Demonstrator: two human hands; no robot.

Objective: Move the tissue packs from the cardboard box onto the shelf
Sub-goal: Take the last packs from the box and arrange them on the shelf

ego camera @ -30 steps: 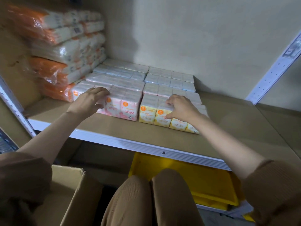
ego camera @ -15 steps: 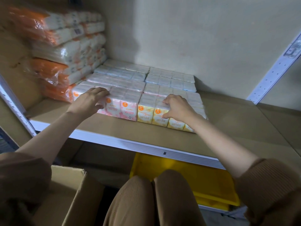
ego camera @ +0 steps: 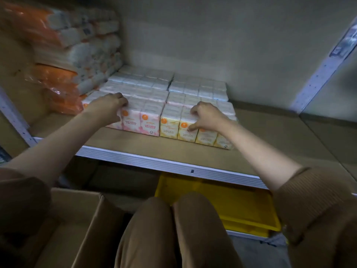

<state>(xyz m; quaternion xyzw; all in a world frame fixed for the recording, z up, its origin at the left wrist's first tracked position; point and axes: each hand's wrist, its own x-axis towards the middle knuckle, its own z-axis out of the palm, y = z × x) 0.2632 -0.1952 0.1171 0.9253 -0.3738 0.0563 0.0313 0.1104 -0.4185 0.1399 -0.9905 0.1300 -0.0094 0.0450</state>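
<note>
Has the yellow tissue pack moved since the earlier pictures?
Yes. The yellow tissue pack under the right hand has slid back from the shelf's white front rail and left, closing against the pink pack.

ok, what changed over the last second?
The right hand pushed the yellow packs back and leftward until they closed up against the pink packs; its fingers curl over their top front edge. The left hand stayed on the pink packs. Nothing let go.

tissue packs (ego camera: 160, 105) on shelf (ego camera: 173, 151) | cardboard box (ego camera: 63, 229) below-left | bin (ego camera: 241, 206) under shelf
</note>
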